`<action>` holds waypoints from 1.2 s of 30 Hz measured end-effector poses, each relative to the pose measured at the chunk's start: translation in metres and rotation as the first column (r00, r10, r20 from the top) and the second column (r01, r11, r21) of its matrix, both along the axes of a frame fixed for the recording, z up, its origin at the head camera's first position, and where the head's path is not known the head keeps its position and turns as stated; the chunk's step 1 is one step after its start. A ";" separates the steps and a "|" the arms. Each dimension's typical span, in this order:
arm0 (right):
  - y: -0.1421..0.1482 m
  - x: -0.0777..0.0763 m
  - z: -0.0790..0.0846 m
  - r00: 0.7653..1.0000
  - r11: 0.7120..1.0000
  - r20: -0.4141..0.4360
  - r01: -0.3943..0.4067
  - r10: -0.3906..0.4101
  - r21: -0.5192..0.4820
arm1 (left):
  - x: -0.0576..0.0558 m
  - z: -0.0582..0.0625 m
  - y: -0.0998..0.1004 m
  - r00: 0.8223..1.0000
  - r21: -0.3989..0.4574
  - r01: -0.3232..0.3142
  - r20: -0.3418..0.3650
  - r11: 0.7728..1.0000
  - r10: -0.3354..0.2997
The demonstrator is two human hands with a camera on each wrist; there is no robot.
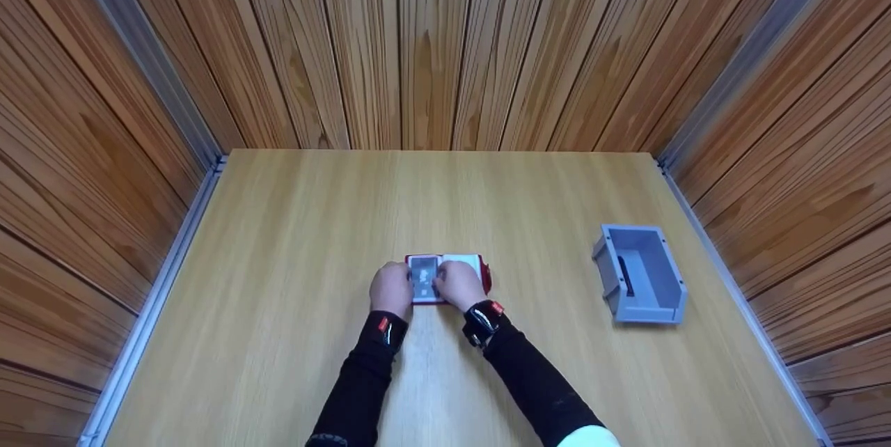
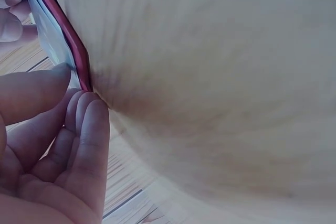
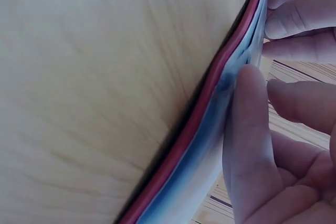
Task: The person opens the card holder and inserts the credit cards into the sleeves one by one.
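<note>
A red-covered booklet (image 1: 429,303) lies spread in front of me, with clear pocket pages and a grey printed card (image 1: 424,280) on its left side. My left hand (image 1: 391,288) pinches the left edge; in the left wrist view the thumb lies on the page and the fingers (image 2: 90,135) are at the red border. My right hand (image 1: 461,284) has its fingertips at the right side of the grey card, near the fold. In the right wrist view one finger (image 3: 248,108) touches the page, the thumb just beyond; I cannot tell whether anything is between them.
A grey-blue plastic bin (image 1: 640,315) stands to the right on the wooden table (image 1: 292,224), with a dark slot in its side. Wood-panelled walls (image 1: 431,50) with metal corner posts enclose the table at the back and both sides.
</note>
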State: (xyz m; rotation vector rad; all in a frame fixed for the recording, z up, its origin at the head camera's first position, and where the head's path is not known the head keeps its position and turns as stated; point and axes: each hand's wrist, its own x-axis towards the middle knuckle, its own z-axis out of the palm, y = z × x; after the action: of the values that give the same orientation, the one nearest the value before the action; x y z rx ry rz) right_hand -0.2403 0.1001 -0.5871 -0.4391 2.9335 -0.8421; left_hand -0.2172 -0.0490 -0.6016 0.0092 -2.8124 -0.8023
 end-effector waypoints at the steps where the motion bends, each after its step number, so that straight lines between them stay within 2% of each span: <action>1: 0.001 0.000 0.000 1.000 1.000 0.005 -0.001 0.001 -0.011 | 0.000 0.000 0.000 1.000 -0.002 0.001 -0.001 1.000 -0.001; 3: 0.004 0.000 0.001 1.000 0.999 -0.006 -0.004 0.004 -0.032 | 0.000 0.001 0.000 1.000 -0.005 0.000 -0.001 1.000 0.000; 6: 0.010 -0.001 0.003 0.997 0.998 -0.074 0.001 -0.006 -0.060 | 0.001 0.002 0.000 1.000 0.000 -0.001 0.000 1.000 0.001; 9: 0.017 -0.004 0.004 0.987 0.997 -0.155 0.021 -0.031 -0.069 | 0.001 0.002 0.000 1.000 0.006 -0.004 -0.011 1.000 0.005; 12: 0.026 -0.008 0.005 0.980 0.995 -0.184 0.056 -0.069 -0.078 | 0.002 0.003 0.000 1.000 0.013 -0.006 -0.021 1.000 0.007; 17: 0.038 -0.012 0.006 0.979 0.993 -0.171 0.099 -0.109 -0.062 | 0.002 0.004 0.000 1.000 0.026 -0.005 0.005 1.000 0.005; 28: 0.046 -0.014 0.001 0.976 0.995 -0.193 0.101 -0.097 0.012 | 0.003 0.005 0.001 0.999 0.023 -0.016 0.039 1.000 0.015; 36: 0.047 -0.015 -0.001 0.983 0.993 -0.152 0.109 -0.102 0.038 | 0.003 0.003 0.001 1.000 0.019 -0.014 0.007 1.000 0.014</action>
State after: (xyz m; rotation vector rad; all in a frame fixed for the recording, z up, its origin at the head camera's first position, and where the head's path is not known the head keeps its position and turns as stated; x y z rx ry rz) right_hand -0.2555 0.1468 -0.5883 -0.3618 3.1325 -0.7828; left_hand -0.2144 -0.0480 -0.5982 0.0349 -2.8077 -0.8277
